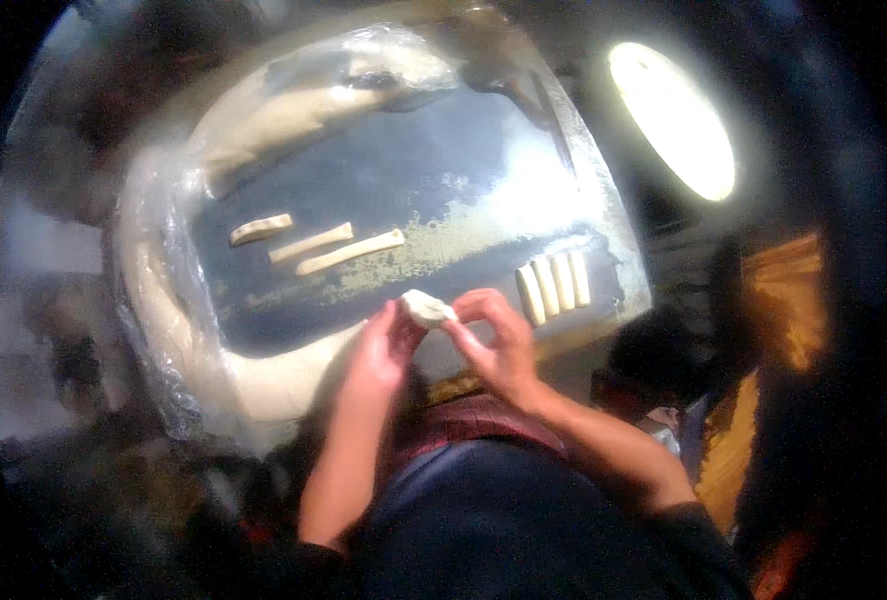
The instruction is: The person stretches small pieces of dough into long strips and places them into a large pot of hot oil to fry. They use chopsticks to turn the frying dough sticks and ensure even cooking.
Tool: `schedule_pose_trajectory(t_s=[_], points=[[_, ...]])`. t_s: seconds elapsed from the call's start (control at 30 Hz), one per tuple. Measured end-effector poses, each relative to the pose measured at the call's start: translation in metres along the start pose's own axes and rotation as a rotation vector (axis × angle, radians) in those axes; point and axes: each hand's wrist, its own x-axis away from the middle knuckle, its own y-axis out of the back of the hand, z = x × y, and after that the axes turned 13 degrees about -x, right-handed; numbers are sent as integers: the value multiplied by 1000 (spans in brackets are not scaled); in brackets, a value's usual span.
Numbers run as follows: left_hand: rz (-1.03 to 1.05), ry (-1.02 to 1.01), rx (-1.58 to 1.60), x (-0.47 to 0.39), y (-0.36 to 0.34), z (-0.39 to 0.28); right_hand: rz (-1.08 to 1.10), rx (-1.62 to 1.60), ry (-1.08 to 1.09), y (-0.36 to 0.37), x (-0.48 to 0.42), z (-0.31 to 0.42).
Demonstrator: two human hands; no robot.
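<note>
Both hands hold one small piece of pale dough [426, 309] above the near edge of a dark work surface [323, 172]. My left hand [387, 337] grips its left side, and my right hand [492, 330] pinches its right end between thumb and fingers. Beyond my left hand, a few separate dough strips [352, 252] lie at a slant on the surface. To the right of my right hand, several short dough strips [556, 289] lie side by side in a row.
A long thick band of dough [286, 379] curves along the near and left edges, partly under clear plastic wrap [180, 375]. More dough under plastic [391, 60] lies at the far side. A bright oval light [672, 120] shows at the upper right.
</note>
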Motion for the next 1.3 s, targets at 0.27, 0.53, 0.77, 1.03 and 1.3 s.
schedule_pose_trajectory(t_s=[0.27, 0.53, 0.77, 1.03, 1.3], points=[[-76, -164, -163, -26, -60, 15, -133, -102, -65, 48, 4, -23], [-310, -389, -121, -48, -158, 5, -592, -262, -282, 129, -8, -43], [-249, -544, -140, -96, -193, -76, -979, -554, -189, 357, 21, -58], [-683, -759, -543, -214, -111, -154, -1302, 56, -327, 405, 107, -88], [-377, -854, -1131, -188, -179, -197, -932, -596, -389, 397, 75, -63]])
